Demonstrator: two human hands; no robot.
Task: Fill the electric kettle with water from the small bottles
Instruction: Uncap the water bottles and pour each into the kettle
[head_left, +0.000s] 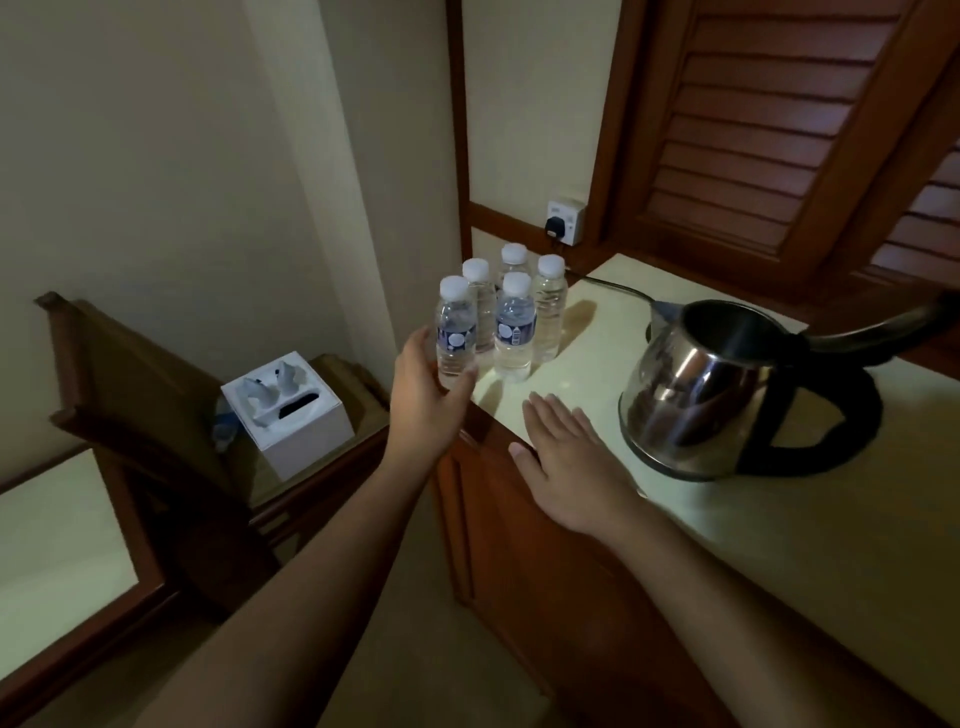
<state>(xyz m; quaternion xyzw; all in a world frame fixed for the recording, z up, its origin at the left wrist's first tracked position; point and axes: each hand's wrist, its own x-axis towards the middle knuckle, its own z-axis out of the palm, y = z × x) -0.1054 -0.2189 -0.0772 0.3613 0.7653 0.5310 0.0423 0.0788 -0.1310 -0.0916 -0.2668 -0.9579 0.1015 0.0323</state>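
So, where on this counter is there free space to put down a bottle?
One bare patch of the counter lies between the bottles and the kettle, beyond the right hand. A larger one runs along the near end, this side of the kettle. The far left corner is crowded: five bottles together, the left hand gripping the front bottle.

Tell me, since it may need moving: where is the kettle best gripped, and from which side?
Probably by its black handle, from the right: it loops out on that side of the kettle, opposite the spout; the body is round steel.
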